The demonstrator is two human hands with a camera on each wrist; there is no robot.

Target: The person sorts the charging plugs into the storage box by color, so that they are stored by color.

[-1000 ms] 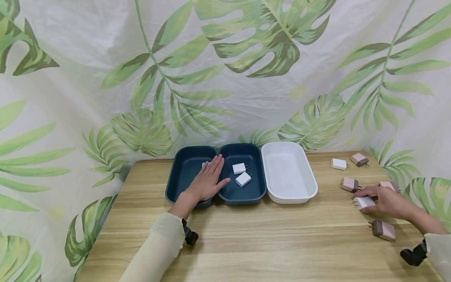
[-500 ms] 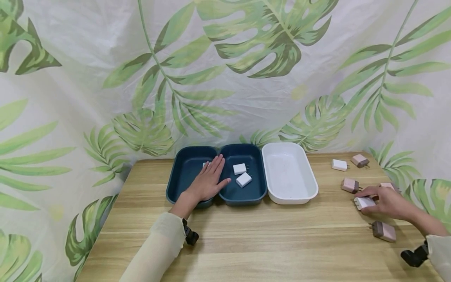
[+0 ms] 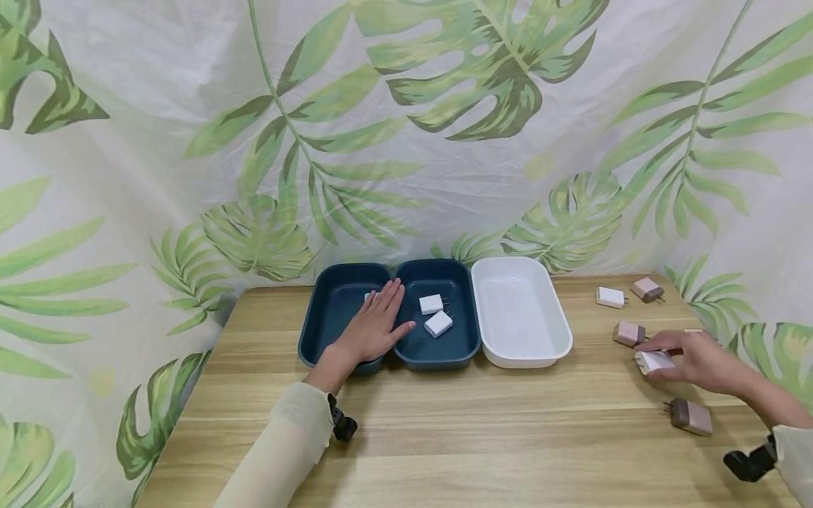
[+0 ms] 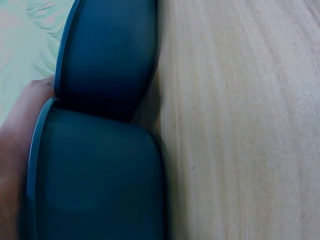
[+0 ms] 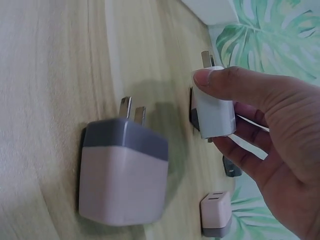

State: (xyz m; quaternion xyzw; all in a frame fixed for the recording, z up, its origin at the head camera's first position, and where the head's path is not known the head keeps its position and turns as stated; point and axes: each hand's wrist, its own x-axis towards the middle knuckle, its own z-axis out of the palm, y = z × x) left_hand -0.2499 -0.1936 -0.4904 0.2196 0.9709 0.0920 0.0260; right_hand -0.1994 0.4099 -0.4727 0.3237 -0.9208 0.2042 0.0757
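Observation:
My right hand point(image 3: 708, 363) pinches a white plug-in charger point(image 3: 654, 362) between thumb and fingers at the table's right side. In the right wrist view that charger point(image 5: 216, 112) appears slightly raised, its metal prongs pointing away from the palm. My left hand point(image 3: 370, 330) lies with straight fingers across the adjoining rims of two dark blue trays. The left blue tray point(image 3: 327, 310) contains a white item point(image 3: 369, 296), mostly hidden by fingers. Two white chargers, one upper point(image 3: 431, 304) and one lower point(image 3: 438, 324), lie in the middle blue tray point(image 3: 438, 364).
A white tray point(image 3: 524, 317) stands right of the blue ones. Around my right hand lie pink-and-brown chargers, one in front point(image 3: 691, 416), one left point(image 3: 629, 333), one far back point(image 3: 647, 289), and another mostly hidden. A further white charger point(image 3: 611, 297) is at the back.
My right hand has shifted very slightly up and left with the white charger, covering more of the pink charger behind it. The left hand and trays have stayed put.

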